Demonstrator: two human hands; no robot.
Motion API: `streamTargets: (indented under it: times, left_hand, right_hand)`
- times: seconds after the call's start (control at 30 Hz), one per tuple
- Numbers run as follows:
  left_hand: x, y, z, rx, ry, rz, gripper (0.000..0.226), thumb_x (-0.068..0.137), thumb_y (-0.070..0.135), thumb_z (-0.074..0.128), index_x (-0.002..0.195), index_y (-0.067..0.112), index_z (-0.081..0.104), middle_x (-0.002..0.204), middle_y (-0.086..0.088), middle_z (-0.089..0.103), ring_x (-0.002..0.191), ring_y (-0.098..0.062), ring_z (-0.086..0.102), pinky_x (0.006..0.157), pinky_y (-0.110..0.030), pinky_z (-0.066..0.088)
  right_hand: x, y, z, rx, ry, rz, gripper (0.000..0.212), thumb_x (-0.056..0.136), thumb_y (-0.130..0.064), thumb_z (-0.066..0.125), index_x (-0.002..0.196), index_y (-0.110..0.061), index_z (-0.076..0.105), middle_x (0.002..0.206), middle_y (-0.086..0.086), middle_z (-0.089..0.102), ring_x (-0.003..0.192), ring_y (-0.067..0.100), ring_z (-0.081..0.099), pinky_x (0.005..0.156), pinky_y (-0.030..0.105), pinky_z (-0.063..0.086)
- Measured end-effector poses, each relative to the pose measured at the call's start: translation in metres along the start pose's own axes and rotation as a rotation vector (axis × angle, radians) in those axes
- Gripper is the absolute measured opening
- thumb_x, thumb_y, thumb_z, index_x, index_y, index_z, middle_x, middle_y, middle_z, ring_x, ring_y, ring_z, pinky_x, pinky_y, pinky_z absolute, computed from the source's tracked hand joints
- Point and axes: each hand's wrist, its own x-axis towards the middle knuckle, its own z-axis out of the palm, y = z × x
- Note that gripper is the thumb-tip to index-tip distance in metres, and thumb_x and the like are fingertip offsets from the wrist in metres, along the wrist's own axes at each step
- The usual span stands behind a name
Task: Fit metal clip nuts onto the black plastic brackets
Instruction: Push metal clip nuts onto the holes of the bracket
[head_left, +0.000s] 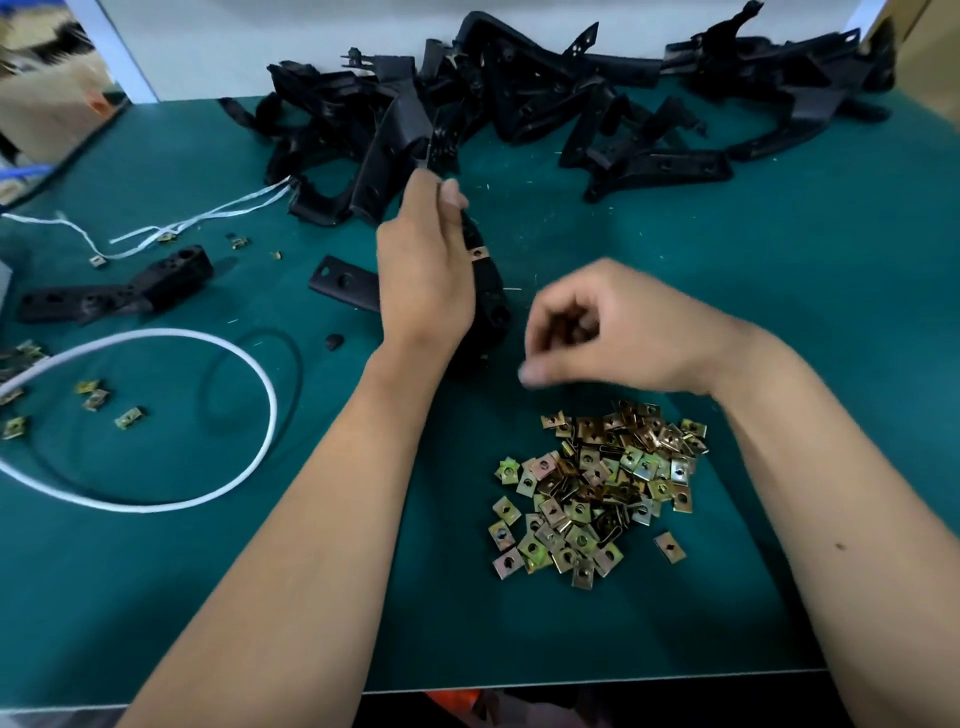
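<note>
Between both hands, black bracket (485, 291) gripped by left hand (423, 275), right hand (613, 327) curled, blurred, contents unclear

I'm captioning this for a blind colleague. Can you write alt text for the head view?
A person's left hand holds a black bracket upright on a green table, while the blurred right hand hovers above a pile of metal clip nuts. More brackets lie heaped behind.

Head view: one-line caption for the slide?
Left hand holds a black bracket with one clip nut fitted; blurred right hand hovers above the clip-nut pile.
</note>
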Motion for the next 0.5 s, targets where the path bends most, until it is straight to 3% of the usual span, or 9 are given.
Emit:
streamTargets:
  times: [0.07, 0.23, 0.33, 0.5]
  left_hand:
    - [0.001, -0.007, -0.003, -0.029, 0.016, -0.082, 0.039, 0.11, 0.026, 0.038, 0.095, -0.005, 0.057, 0.068, 0.01, 0.053, 0.062, -0.009, 0.046, 0.058, -0.026, 0.036]
    - [0.0, -0.005, 0.0, -0.083, -0.027, -0.186, 0.046, 0.108, 0.041, 0.035, 0.093, 0.003, 0.056, 0.064, 0.015, 0.052, 0.061, -0.001, 0.047, 0.055, -0.019, 0.03]
    - [-0.005, -0.002, 0.003, -0.077, -0.073, -0.157, 0.05, 0.107, 0.047, 0.033, 0.091, 0.008, 0.059, 0.061, 0.015, 0.052, 0.06, 0.0, 0.047, 0.055, -0.019, 0.032]
    - [-0.009, 0.005, 0.01, -0.1, -0.09, -0.094, 0.051, 0.108, 0.043, 0.03, 0.085, 0.009, 0.06, 0.059, 0.01, 0.045, 0.057, -0.006, 0.043, 0.056, -0.024, 0.031]
  right_hand:
    - [-0.005, -0.001, -0.005, -0.131, -0.182, 0.018, 0.018, 0.075, -0.035, 0.09, 0.086, -0.029, 0.077, 0.078, -0.002, 0.071, 0.059, 0.0, 0.052, 0.056, 0.018, 0.044]
    - [-0.002, -0.004, 0.003, -0.208, -0.217, -0.001, 0.011, 0.08, -0.028, 0.087, 0.08, -0.03, 0.076, 0.083, -0.003, 0.072, 0.064, 0.007, 0.059, 0.06, 0.025, 0.048]
    - [-0.002, 0.0, 0.0, -0.175, -0.122, -0.007, 0.011, 0.086, -0.021, 0.082, 0.08, -0.025, 0.073, 0.08, -0.005, 0.073, 0.065, 0.003, 0.064, 0.062, 0.017, 0.049]
    - [0.004, 0.005, 0.005, 0.228, 0.2, -0.026, 0.008, 0.095, -0.003, 0.068, 0.101, -0.009, 0.067, 0.079, 0.005, 0.073, 0.064, 0.014, 0.064, 0.059, 0.027, 0.053]
